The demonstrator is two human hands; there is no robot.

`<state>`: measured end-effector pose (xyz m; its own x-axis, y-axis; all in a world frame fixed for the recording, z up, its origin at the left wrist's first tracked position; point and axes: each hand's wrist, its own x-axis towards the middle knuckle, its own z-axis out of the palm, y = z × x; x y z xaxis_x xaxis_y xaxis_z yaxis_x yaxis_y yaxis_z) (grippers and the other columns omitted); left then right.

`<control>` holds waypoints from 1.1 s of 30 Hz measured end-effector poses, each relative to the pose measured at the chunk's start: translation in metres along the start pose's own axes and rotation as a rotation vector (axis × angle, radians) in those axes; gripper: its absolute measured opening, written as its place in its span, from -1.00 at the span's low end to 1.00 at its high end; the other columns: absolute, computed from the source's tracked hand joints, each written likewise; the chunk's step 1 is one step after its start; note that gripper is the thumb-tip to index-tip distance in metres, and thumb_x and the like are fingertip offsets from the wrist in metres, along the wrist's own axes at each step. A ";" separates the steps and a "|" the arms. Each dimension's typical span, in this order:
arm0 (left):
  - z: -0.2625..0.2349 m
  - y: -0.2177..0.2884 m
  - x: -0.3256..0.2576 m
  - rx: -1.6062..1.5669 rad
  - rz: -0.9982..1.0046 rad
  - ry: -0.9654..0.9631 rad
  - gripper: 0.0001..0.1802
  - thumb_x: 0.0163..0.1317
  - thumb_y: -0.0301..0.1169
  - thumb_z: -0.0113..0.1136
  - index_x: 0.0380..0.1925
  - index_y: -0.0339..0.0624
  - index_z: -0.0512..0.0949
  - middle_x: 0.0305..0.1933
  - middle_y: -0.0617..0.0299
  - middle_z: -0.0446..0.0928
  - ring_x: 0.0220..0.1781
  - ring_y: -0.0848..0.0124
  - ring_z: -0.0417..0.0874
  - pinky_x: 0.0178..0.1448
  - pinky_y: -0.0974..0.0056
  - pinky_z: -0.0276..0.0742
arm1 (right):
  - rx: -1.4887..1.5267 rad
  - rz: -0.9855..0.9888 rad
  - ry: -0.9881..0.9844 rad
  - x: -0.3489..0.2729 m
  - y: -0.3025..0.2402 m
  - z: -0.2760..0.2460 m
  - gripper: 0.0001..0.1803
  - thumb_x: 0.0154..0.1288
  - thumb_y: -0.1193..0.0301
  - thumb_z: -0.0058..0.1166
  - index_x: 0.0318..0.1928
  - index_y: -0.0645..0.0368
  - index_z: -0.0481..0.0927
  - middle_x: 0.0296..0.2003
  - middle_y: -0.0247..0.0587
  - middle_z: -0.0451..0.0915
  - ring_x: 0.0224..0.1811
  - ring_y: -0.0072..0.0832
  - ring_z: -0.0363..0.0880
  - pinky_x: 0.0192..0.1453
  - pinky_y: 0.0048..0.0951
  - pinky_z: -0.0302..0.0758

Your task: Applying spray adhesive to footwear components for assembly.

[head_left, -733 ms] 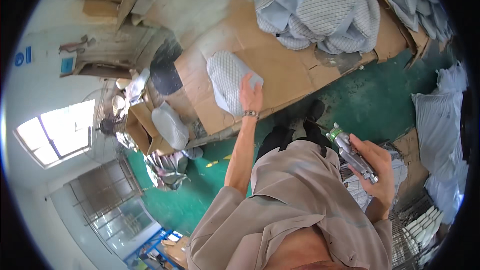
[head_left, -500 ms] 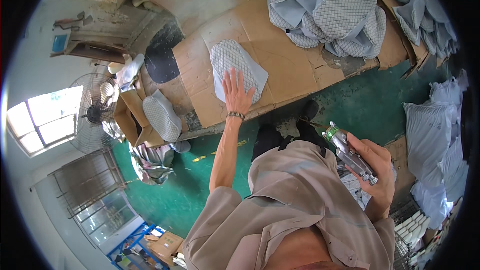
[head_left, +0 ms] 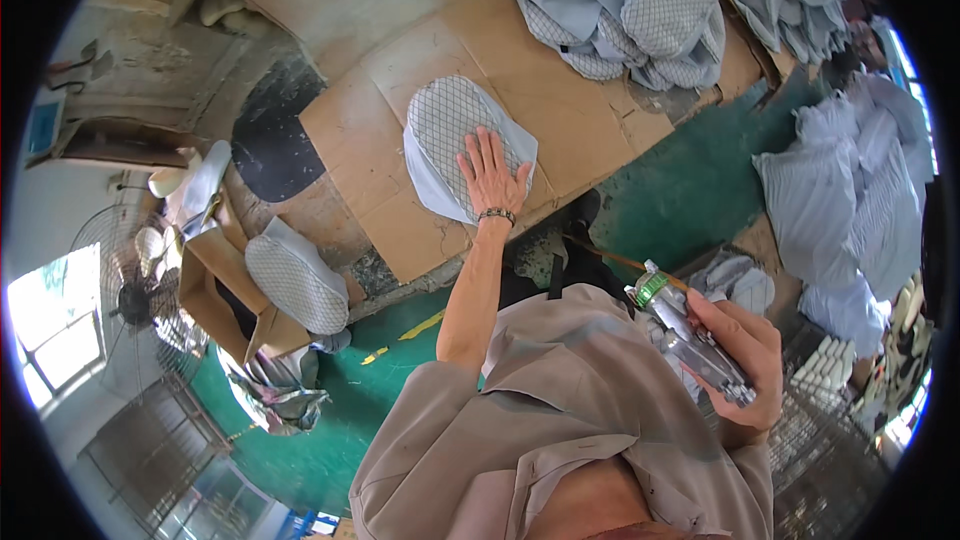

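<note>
Below and to the right of the fingers of our left hand (head_left: pixel 493 185), a green floor (head_left: pixel 680 185) is stretching along the edge of the counter (head_left: pixel 312 218), which is running beneath those fingers. A flattened cardboard sheet (head_left: pixel 590 135) is covering part of the counter and spreading out around them. Far to their right, beyond the fingers of our right hand (head_left: pixel 745 355), pale bags (head_left: pixel 815 200) are standing bunched together. Ahead of the left fingers and to their right, a heap of grey quilted pieces (head_left: pixel 675 5) is sitting on the counter. To their left and nearer us, an open cardboard box (head_left: pixel 200 275) is tilting, with a lone quilted piece (head_left: pixel 297 275) lying just beside it.

Directly under the left fingers, one rounded quilted piece (head_left: pixel 450 125) is lying flat on the cardboard, grid side up. Those fingers are resting spread and straight on it, gripping nothing. The right fingers are wrapping around a metal hand tool (head_left: pixel 685 330), whose green-collared end is pointing toward the counter, well apart from the cloth.

As for progress, we are judging that the rounded piece is already laid out, while those in the heap are lying loose. We are seeing no mark telling finished pieces from unfinished, so we are leaving that count open.
</note>
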<state>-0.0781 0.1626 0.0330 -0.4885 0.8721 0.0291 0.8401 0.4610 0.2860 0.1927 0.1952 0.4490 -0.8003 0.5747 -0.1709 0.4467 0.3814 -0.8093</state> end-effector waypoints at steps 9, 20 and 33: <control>-0.070 -0.045 0.076 -0.188 -0.102 0.521 -0.24 0.23 -0.10 0.32 0.35 -0.25 0.37 0.32 -0.01 0.45 0.33 0.00 0.43 0.37 -0.12 0.28 | -0.111 0.138 0.226 0.020 -0.074 0.060 -0.36 -0.03 0.52 0.33 0.18 0.40 0.60 -0.36 -0.01 0.61 -0.38 -0.27 0.62 -0.24 -0.44 0.48; -0.067 -0.133 0.156 -0.466 -0.055 0.050 -0.57 0.02 -0.13 0.50 -0.25 -0.23 0.67 -0.05 -0.06 0.67 0.05 0.01 0.65 0.12 0.03 0.55 | -0.086 0.186 0.191 0.014 -0.073 0.081 -0.30 -0.03 0.59 0.31 0.25 0.34 0.56 -0.28 0.01 0.63 -0.37 -0.25 0.63 -0.22 -0.43 0.50; -0.058 -0.072 0.059 -0.036 0.093 0.222 -0.09 0.24 -0.02 0.28 0.48 -0.26 0.21 0.61 -0.09 0.07 0.65 -0.10 -0.01 0.63 -0.25 -0.13 | -0.120 0.158 0.191 0.019 -0.074 0.073 -0.33 0.00 0.55 0.32 0.23 0.36 0.57 -0.31 0.02 0.62 -0.36 -0.25 0.63 -0.21 -0.43 0.50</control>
<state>-0.1811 0.1714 0.0698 -0.4531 0.8509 0.2658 0.8766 0.3711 0.3064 0.1151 0.1246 0.4649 -0.6322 0.7557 -0.1709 0.6129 0.3528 -0.7070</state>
